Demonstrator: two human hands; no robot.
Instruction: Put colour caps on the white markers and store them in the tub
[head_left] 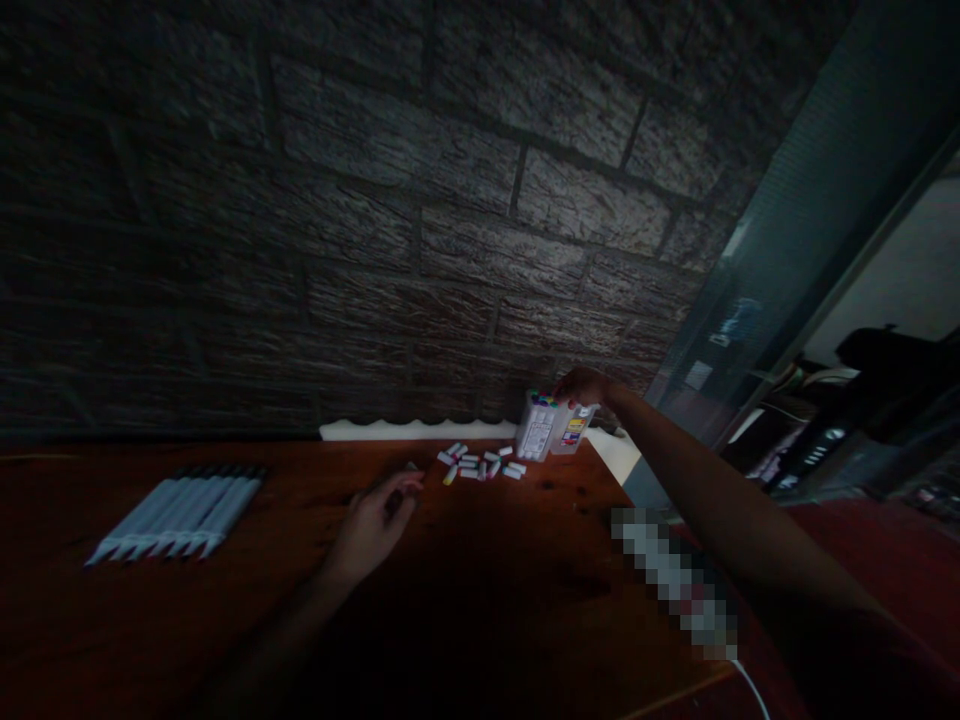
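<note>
My right hand (581, 386) reaches to the top of a clear plastic marker case (541, 428) near the wall. Its fingers are closed at the rim, beside colourful marker ends (540, 397); what they grip is hidden. My left hand (375, 525) hovers over the table with its fingers curled together. A small pale thing shows at its fingertips, too dim to name. Just right of that hand lies a loose group of several white marker caps (480, 463) with coloured ends. Far left, several white markers (180, 515) lie side by side in a row.
The brown wooden table (480, 580) meets a dark stone-block wall (465, 250). A white wavy-edged strip (420, 430) runs along the back edge. At the right edge is a pixelated white object (675, 580) with a cable (752, 690). A grey-green panel (780, 200) stands beyond.
</note>
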